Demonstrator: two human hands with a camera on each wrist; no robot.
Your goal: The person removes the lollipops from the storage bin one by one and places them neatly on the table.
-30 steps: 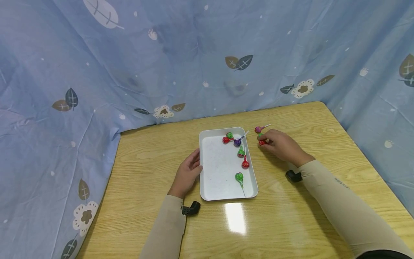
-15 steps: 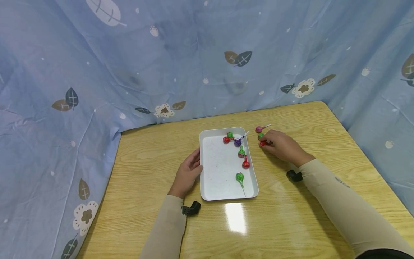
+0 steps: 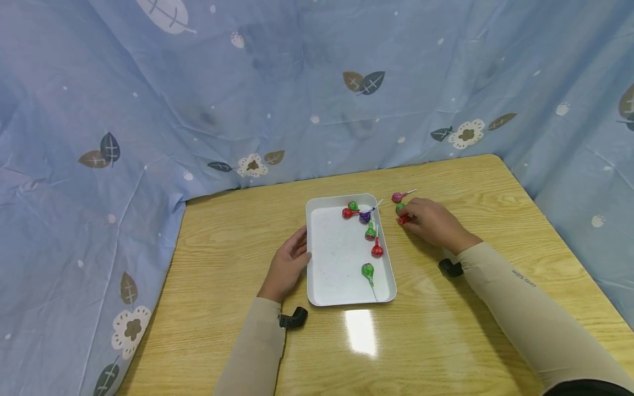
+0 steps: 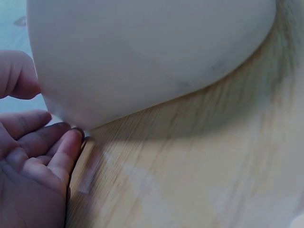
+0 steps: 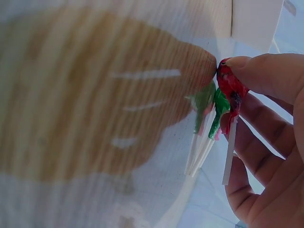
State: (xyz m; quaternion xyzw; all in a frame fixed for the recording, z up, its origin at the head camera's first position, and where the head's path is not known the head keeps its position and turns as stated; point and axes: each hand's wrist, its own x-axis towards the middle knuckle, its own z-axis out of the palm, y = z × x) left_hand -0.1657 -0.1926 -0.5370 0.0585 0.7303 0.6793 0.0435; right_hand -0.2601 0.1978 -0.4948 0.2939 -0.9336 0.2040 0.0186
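Note:
My right hand (image 3: 435,221) pinches a red-wrapped lollipop (image 5: 231,90) between thumb and fingers, its white stick pointing away from the fingertips. Right behind it, a green lollipop (image 3: 400,207) lies on the table, partly hidden by the hand in the head view. A pink lollipop (image 3: 398,197) lies farther back with its stick to the right. My left hand (image 3: 285,265) holds the left side of a white tray (image 3: 331,264), thumb at the rim and fingers along the outer wall. In the tray, several lollipops are strewn toward the right side, among them a purple one (image 3: 365,217).
The wooden table (image 3: 223,247) carries the tray near its middle. Blue patterned cloth (image 3: 297,99) hangs along the back and both sides. Black wrist cameras sit on both forearms, the left one (image 3: 294,318) close to the tray's near-left corner.
The head view has shifted very slightly. Both hands, the tray and the lollipops otherwise stay in place.

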